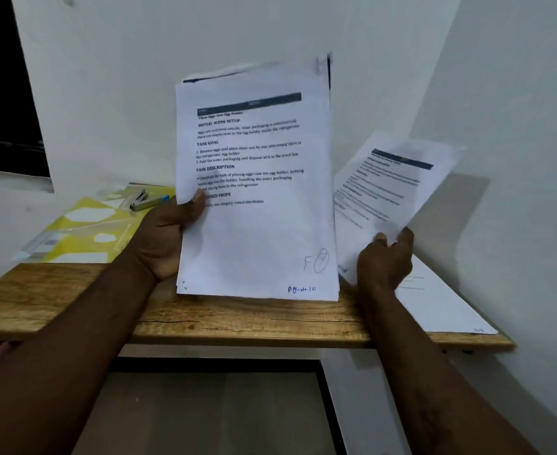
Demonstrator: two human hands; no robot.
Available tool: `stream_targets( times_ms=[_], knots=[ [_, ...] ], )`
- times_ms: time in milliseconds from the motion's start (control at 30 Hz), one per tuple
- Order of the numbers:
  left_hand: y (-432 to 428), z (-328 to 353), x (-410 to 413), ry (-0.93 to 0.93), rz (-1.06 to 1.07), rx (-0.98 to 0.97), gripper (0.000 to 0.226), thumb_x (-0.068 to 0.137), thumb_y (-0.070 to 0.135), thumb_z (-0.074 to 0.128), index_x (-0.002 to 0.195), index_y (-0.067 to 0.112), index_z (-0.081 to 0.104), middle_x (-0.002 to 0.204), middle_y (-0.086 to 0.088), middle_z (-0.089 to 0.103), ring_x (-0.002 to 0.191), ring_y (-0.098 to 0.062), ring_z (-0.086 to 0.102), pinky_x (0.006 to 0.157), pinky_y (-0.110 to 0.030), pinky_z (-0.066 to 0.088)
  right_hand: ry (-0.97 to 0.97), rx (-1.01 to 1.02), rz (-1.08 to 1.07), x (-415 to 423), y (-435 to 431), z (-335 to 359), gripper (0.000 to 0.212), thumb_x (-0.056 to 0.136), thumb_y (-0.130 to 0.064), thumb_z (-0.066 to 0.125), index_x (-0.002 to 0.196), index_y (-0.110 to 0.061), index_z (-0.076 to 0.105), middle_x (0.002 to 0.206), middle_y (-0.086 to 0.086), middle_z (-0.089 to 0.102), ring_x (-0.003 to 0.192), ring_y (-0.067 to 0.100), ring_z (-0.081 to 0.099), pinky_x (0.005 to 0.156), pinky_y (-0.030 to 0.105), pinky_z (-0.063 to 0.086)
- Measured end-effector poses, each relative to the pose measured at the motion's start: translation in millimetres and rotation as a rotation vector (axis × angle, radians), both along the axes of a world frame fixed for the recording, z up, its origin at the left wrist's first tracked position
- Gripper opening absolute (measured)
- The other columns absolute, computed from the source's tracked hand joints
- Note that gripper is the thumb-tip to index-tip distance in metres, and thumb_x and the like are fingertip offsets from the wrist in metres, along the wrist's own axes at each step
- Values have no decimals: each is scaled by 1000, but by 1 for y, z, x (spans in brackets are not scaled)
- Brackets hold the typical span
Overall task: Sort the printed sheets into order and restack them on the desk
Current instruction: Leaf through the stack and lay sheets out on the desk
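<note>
My left hand point(168, 238) grips a stack of printed sheets point(257, 218) by its left edge and holds it upright above the wooden desk point(231, 320). The front page carries a dark header bar, printed headings and a handwritten page mark at the bottom right. My right hand point(385, 261) pinches a single printed sheet point(392, 188) by its lower edge; this sheet tilts to the right and looks blurred. More white sheets point(441, 307) lie flat on the desk's right end, below the right hand.
A yellow patterned folder point(86, 234) lies at the desk's back left, with a small stapler point(142, 201) on it. White walls close in behind and on the right. A dark window point(4, 93) is at the upper left. Below the desk stands a dark-framed panel point(218, 408).
</note>
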State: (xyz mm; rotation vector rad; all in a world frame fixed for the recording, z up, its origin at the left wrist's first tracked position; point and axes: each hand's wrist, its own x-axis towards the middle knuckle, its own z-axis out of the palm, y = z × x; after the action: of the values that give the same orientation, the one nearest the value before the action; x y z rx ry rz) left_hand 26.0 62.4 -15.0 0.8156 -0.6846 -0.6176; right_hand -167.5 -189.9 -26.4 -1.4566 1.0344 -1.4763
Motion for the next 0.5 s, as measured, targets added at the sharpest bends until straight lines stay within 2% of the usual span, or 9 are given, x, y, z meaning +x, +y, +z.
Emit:
stream_targets(
  times_ms=[67,133,200,267,400,500],
  knots=[
    [-3,0,-2,5,1,2,60,93,27,74,148,10,56,144,-13,64,126,-31,66,102,-46,57,55,-55,133,6,4,-1,47,101,-21,56,148,-12,54,146,8,62,135,29,57,117,33,40],
    [-7,0,-7,12,54,58,43,99,19,58,141,9,60,136,-13,69,113,-28,73,89,-42,63,8,-52,344,12,7,-3,36,98,-18,60,133,-13,65,131,5,72,122,27,67,111,47,50],
    [-12,-3,-7,6,105,124,39,99,17,58,136,7,63,130,-13,72,105,-27,76,80,-40,65,-88,3,618,14,16,-2,26,103,-5,58,127,-12,67,125,7,75,118,31,71,104,51,55],
    [-15,-6,-7,-9,157,181,35,100,16,62,134,8,66,126,-12,75,106,-30,76,80,-42,65,-189,73,822,14,23,-2,27,106,-3,54,130,-9,65,130,15,72,122,39,68,104,57,54],
    [-18,-9,-6,-17,204,222,34,102,15,62,135,9,66,123,-9,76,111,-31,74,87,-45,61,-198,106,886,14,29,-2,28,109,-13,51,135,-9,63,133,19,69,125,44,64,106,62,51],
    [-21,-9,-7,-20,199,231,30,102,15,61,132,12,67,123,-7,76,111,-30,74,93,-48,58,-178,104,911,13,35,-3,34,107,-34,57,129,-11,67,134,20,68,126,42,63,111,64,46]
  ],
)
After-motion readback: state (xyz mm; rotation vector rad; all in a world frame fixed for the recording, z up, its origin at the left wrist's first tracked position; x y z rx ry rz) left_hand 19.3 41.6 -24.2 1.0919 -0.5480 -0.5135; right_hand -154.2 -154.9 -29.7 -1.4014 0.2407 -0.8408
